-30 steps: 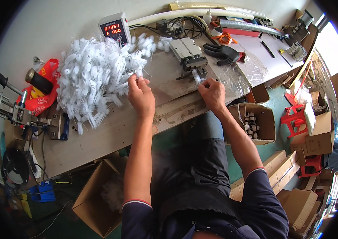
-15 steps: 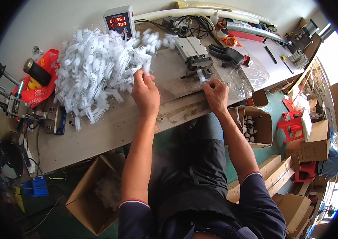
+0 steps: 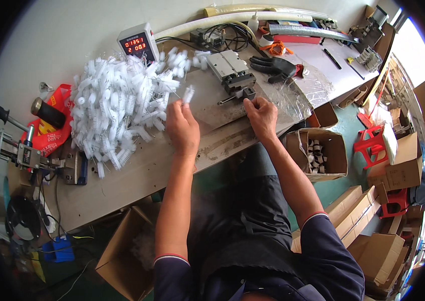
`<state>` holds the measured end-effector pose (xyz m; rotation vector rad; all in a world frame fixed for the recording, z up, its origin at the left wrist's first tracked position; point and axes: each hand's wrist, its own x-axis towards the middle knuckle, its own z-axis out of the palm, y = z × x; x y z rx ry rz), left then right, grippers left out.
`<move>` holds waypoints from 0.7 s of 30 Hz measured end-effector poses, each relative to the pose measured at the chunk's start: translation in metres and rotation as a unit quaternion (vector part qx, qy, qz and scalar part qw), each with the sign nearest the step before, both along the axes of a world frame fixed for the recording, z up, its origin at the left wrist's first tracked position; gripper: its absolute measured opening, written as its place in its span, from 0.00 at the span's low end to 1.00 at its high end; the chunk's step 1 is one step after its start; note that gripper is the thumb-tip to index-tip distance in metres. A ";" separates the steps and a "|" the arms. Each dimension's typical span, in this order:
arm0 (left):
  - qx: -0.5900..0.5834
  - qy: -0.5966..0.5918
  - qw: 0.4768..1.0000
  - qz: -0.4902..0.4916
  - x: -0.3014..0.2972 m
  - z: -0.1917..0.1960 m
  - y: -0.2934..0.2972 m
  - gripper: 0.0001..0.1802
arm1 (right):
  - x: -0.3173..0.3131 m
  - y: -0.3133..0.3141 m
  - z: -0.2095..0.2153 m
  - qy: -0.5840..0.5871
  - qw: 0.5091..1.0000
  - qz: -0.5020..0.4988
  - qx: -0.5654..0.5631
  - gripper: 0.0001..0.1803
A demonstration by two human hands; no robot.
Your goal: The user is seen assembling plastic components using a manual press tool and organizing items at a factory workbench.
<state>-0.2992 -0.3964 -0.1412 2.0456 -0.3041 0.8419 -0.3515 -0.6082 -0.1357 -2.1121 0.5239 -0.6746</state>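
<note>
Machinery with a black-handled lever (image 3: 28,155) stands at our far left, on the end of a long grey counter (image 3: 142,173). Just behind it we find a red bag (image 3: 47,143) with a dark cylinder (image 3: 49,113) by it. Next comes a big, loose heap of small white bristle brushes (image 3: 117,110) with thin wire ends, and behind that a white box with a lit red display (image 3: 140,44). At the heap's right edge, the person's left hand (image 3: 183,125) grips one white brush (image 3: 189,94), which sticks up from the fingertips, just clear of the heap. Further right we come to a grey metal clamping device (image 3: 228,67) with a short rod jutting leftward. The right hand (image 3: 262,118) is just beside its front block, fingers curled in and fingertips together; we cannot tell whether anything is pinched between them. Behind that hand lies a black glove (image 3: 275,68). Rightmost, below the counter, we see an open cardboard box (image 3: 337,150) holding small pieces, then a red stool (image 3: 370,145).
</note>
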 end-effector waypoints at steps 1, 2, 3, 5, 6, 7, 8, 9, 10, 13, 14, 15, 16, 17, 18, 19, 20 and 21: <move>0.029 0.017 0.999 -0.015 -0.003 -0.001 -0.004 0.07 | -0.001 0.000 0.001 -0.005 1.000 -0.003 0.005 0.18; 0.048 0.001 0.998 -0.039 -0.003 -0.001 -0.010 0.06 | -0.001 0.000 0.002 -0.009 1.000 -0.001 0.011 0.18; 0.066 -0.015 0.996 -0.062 -0.002 -0.002 -0.016 0.06 | -0.001 0.000 0.002 -0.013 1.000 0.001 0.018 0.18; 0.078 -0.001 0.993 -0.086 -0.003 -0.002 -0.034 0.06 | -0.001 -0.001 -0.001 -0.017 1.000 -0.002 0.020 0.18; 0.085 0.017 0.991 -0.106 -0.003 -0.002 -0.041 0.06 | 0.000 -0.002 -0.003 -0.018 1.000 -0.001 0.018 0.18; 0.090 0.016 0.990 -0.109 -0.004 0.000 -0.048 0.06 | 0.000 -0.002 -0.004 -0.020 1.000 -0.004 0.022 0.18; 0.109 0.000 0.986 -0.129 -0.005 0.002 -0.053 0.06 | -0.001 -0.003 -0.005 -0.024 0.999 -0.005 0.025 0.18; 0.129 -0.015 0.980 -0.148 -0.006 0.004 -0.059 0.05 | -0.001 -0.003 -0.006 -0.027 0.999 -0.004 0.027 0.18; 0.147 -0.029 0.979 -0.138 -0.005 0.004 -0.063 0.04 | -0.001 -0.003 -0.006 -0.028 0.999 -0.004 0.031 0.18; 0.165 -0.047 0.975 -0.138 -0.004 0.002 -0.068 0.04 | 0.000 -0.001 -0.005 -0.034 0.999 -0.005 0.028 0.17; 0.180 -0.045 0.974 -0.131 -0.004 0.002 -0.069 0.03 | -0.001 -0.001 -0.004 -0.033 0.999 -0.005 0.032 0.17; 0.185 -0.044 0.973 -0.127 -0.004 0.001 -0.070 0.03 | -0.001 -0.001 -0.002 -0.033 0.999 -0.004 0.036 0.17; 0.220 -0.048 0.966 -0.124 -0.004 0.000 -0.069 0.03 | 0.000 -0.001 -0.002 -0.033 0.999 0.000 0.032 0.17; 0.254 -0.051 0.958 -0.121 -0.003 -0.001 -0.069 0.03 | 0.000 -0.001 -0.003 -0.035 0.999 0.007 0.037 0.17; 0.274 -0.046 0.954 -0.110 -0.003 -0.001 -0.070 0.03 | 0.001 0.000 -0.003 -0.035 0.999 0.003 0.034 0.17; 0.276 -0.046 0.954 -0.104 -0.004 -0.002 -0.075 0.03 | 0.000 -0.002 -0.004 -0.035 0.999 -0.002 0.029 0.17; 0.277 -0.037 0.954 -0.112 -0.005 -0.002 -0.079 0.03 | -0.001 -0.004 -0.005 -0.038 0.999 -0.003 0.026 0.17; 0.277 -0.029 0.953 -0.120 -0.005 -0.001 -0.081 0.03 | -0.001 -0.006 -0.005 -0.049 0.998 -0.002 0.026 0.17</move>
